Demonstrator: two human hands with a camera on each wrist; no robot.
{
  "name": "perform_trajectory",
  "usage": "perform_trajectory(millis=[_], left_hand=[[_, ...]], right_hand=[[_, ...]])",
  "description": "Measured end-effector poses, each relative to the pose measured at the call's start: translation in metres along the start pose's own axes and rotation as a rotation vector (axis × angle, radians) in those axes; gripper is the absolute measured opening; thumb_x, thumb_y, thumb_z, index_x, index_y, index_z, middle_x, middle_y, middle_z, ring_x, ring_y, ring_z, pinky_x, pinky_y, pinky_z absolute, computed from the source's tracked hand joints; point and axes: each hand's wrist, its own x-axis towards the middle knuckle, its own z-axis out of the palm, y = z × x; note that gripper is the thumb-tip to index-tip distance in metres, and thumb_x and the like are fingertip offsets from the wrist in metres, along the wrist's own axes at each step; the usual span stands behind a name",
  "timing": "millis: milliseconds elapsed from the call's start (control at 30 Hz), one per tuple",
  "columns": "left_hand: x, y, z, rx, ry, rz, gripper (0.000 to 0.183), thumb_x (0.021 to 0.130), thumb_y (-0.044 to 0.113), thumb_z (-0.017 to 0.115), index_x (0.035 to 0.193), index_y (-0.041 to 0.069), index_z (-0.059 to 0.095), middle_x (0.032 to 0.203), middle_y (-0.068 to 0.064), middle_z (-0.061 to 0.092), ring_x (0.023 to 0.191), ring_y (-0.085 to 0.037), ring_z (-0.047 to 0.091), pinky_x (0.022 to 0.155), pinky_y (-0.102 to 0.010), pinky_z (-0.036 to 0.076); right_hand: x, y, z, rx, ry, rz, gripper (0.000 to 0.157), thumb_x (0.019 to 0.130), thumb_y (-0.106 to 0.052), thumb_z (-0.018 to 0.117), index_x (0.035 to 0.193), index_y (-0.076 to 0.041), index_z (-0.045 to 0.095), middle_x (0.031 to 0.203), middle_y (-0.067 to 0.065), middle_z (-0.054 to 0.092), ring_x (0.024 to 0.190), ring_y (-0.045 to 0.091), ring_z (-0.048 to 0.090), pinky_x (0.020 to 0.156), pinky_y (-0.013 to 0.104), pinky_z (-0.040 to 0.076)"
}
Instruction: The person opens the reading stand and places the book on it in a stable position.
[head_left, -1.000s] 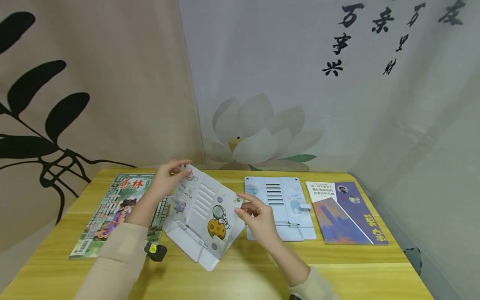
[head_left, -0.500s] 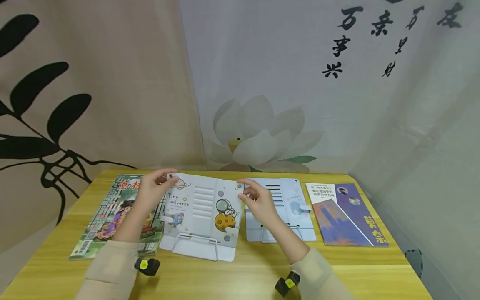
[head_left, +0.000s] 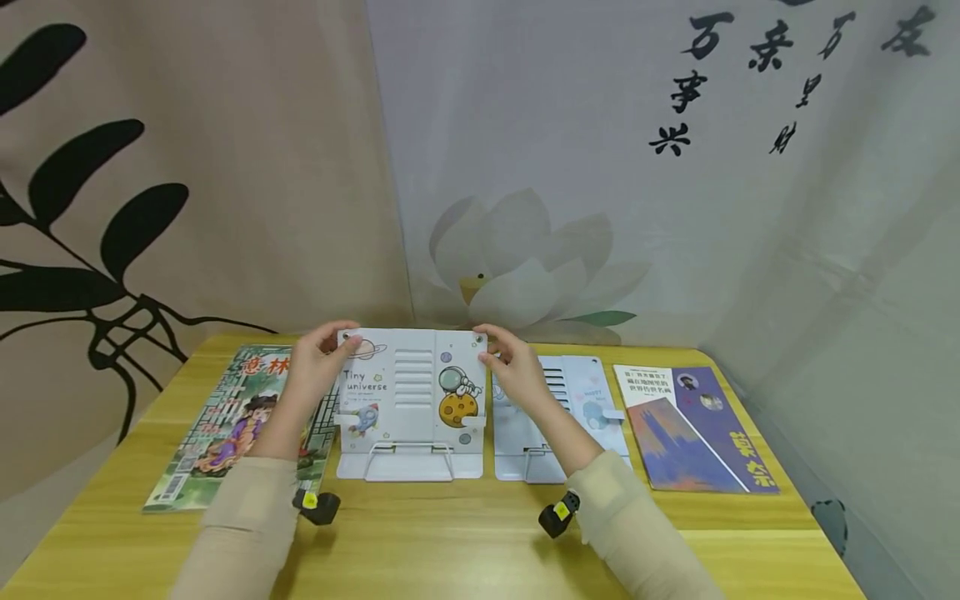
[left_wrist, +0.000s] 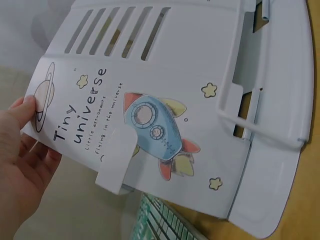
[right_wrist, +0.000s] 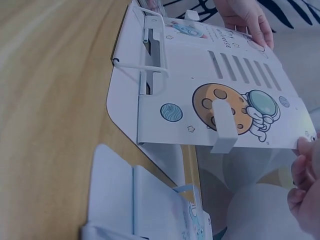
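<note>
Both hands hold a white book stand [head_left: 411,423] printed with "Tiny universe", a rocket and an astronaut on a yellow moon. My left hand [head_left: 315,371] pinches its upper left corner between thumb and fingers. At the upper right corner, my right hand [head_left: 519,379] does the same. The panel leans back above its base plate [left_wrist: 272,195], which looks to be on the table. A wire bracket [head_left: 409,446] stands at the front, and small page clips [right_wrist: 225,125] fold over each side. Fingers behind the panel are partly hidden.
A second, pale blue book stand [head_left: 592,396] lies flat to the right, partly behind my right forearm. Beyond it is a purple and white book [head_left: 697,429]. A green illustrated magazine [head_left: 225,433] lies on the left of the wooden table [head_left: 450,542]. A printed curtain [head_left: 540,167] hangs behind.
The astronaut book stand has turned from a slant to square with the table. Its panel has come up steeper and now faces me. Both hands have kept their grip on its top corners.
</note>
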Motion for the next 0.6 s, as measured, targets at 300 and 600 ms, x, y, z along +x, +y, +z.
perform_trajectory(millis=[300,600], left_hand=[[0.021,-0.005,0.010,-0.065,0.025,-0.029,0.032,0.092,0.025,0.065,0.117,0.006,0.066,0.089,-0.009,0.052,0.079,-0.019,0.041,0.063,-0.029,0.033],[0.026,-0.005,0.013,-0.074,0.020,-0.058,0.033,0.092,0.025,0.064,0.118,0.005,0.066,0.085,-0.009,0.050,0.074,-0.018,0.043,0.060,-0.025,0.036]], right_hand=[[0.017,0.008,0.000,0.032,0.011,0.014,0.038,0.091,-0.006,0.065,0.127,-0.018,0.061,0.079,0.000,0.063,0.049,0.014,0.034,0.045,0.024,0.030],[0.022,0.012,0.003,-0.033,0.036,0.022,0.040,0.091,-0.008,0.066,0.127,-0.022,0.060,0.080,-0.001,0.065,0.057,0.015,0.046,0.049,0.025,0.038]])
